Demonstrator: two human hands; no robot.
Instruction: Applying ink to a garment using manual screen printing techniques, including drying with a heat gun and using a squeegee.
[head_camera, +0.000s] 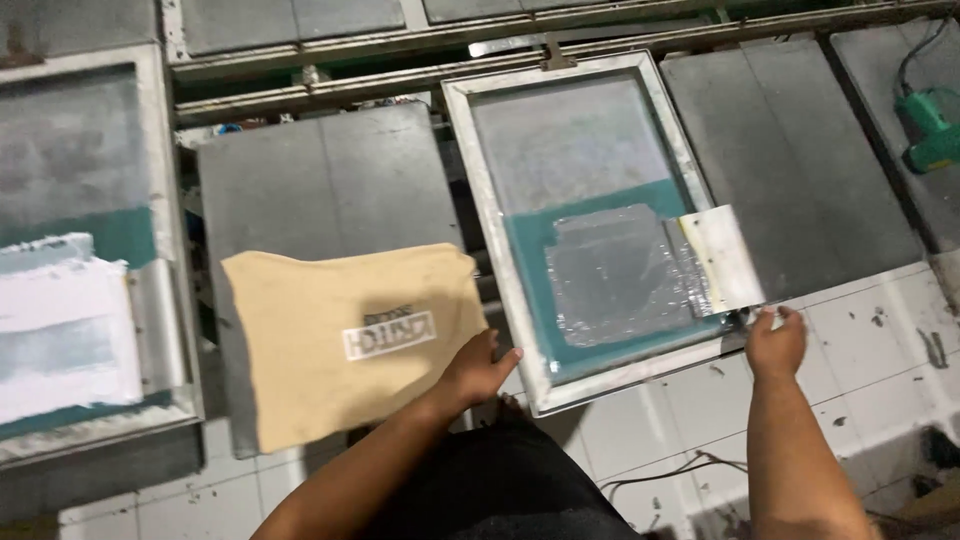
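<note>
A tan shirt (330, 340) with a small white and dark print lies flat on a grey metal platen (320, 180). My left hand (480, 368) rests on the shirt's right edge, fingers spread. To its right sits a printing screen with an aluminium frame (490, 230) and teal mesh. A white squeegee (722, 258) leans on the frame's right rail. My right hand (775, 340) grips the frame's near right corner, just below the squeegee.
Another framed screen (160, 200) with white ink lies at the far left. Bare grey platens (800, 160) stand to the right, with a green tool (930, 125) and its cable at the far right. White tiled floor (860, 350) shows below.
</note>
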